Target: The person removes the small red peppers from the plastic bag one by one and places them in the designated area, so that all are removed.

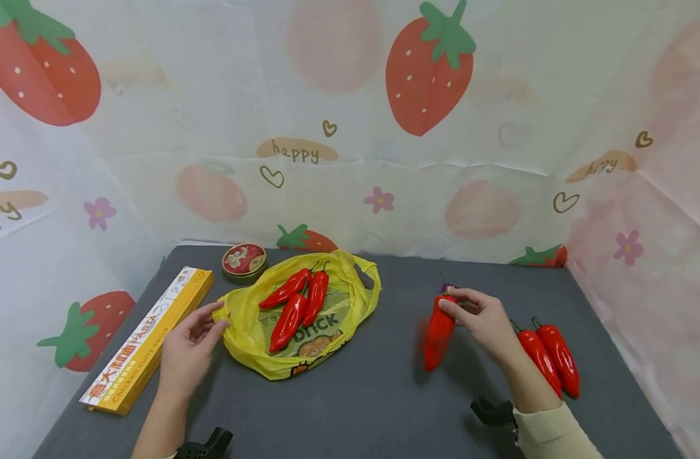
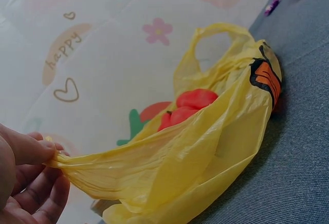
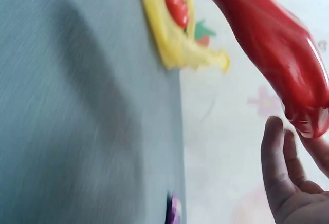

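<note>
In the head view my left hand (image 1: 192,347) pinches the left handle of a yellow plastic bag (image 1: 241,347). The left wrist view shows that handle (image 2: 77,165) stretched from the thumb and fingertips. Three glossy red chili peppers (image 1: 288,322) lie in the bag's mouth. My right hand (image 1: 479,319), to the right of the bag, holds another red chili pepper (image 1: 440,335) by its stem end, tip hanging down over the table. That pepper (image 3: 277,49) fills the upper right of the right wrist view. Two more red chili peppers (image 1: 558,360) lie beyond my right wrist, partly hidden by it.
A yellow and white pasta box (image 1: 149,341) lies at the left of the grey table (image 1: 373,414). A round red-lidded tin (image 1: 244,261) stands behind the bag. Something small and purple (image 1: 446,288) shows behind the right hand. A strawberry-printed cloth (image 1: 350,115) hangs at the back.
</note>
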Tool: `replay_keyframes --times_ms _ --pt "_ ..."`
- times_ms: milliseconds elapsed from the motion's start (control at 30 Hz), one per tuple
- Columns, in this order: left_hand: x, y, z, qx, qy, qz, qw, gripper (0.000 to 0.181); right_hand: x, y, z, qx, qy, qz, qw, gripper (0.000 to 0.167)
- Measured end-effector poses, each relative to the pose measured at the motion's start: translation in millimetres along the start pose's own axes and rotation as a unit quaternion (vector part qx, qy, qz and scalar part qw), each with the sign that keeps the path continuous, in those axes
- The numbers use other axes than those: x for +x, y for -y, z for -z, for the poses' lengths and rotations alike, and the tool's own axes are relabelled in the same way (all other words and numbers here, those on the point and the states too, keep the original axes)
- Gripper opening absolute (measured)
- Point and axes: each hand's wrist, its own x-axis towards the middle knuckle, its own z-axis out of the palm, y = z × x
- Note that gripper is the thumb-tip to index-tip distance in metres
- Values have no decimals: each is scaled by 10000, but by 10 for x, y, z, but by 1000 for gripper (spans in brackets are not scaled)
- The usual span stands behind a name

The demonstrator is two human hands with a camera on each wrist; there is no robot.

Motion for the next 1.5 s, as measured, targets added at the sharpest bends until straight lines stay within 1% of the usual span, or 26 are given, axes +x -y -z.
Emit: replay_keyframes --times_ms 100,233,333,433,567,733,833,900,1000,1133,1233,1300,1400,1500 --pt "3 6 1 35 4 49 10000 43 -107 -98 183 -629 -45 -102 9980 57" --pt "5 6 0 23 4 50 10000 44 -205 -235 398 -1354 -176 -168 9905 57" --pt "1 -3 -1 16 -6 31 10000 44 -255 -303 540 -1864 -353 -166 9817 56" --pt "-4 -16 0 40 -21 24 10000 43 -289 -362 633 -2408 -581 35 9688 54" --pt "-9 -28 8 51 -23 35 10000 43 -288 -460 647 -2932 -694 316 9530 50" --pt "-13 -24 16 56 -19 43 10000 44 -214 -566 582 -3250 -632 737 9407 44" --pt "-15 -20 18 57 -32 66 10000 43 -166 -613 560 -3399 -534 845 9352 41" --pt "-14 -22 18 54 -38 71 10000 43 -146 -642 554 -3423 -502 812 9348 39" --pt "-10 -30 16 46 -41 52 10000 43 -128 -675 545 -3378 -492 764 9368 38" --pt "-11 -27 9 51 -32 36 10000 43 -114 -714 519 -3278 -475 689 9410 40" --pt "-19 -20 10 60 -51 95 9999 43 -101 -702 503 -3252 -472 707 9418 41" --pt "-22 -15 12 52 -56 123 9999 44 -100 -664 489 -3228 -524 756 9420 40" --pt "-19 -9 8 31 -37 84 10000 44 -106 -554 457 -3060 -631 863 9460 37" --pt "-12 -8 2 -9 -25 4 10000 43 -91 -407 393 -2818 -729 1075 9506 33"
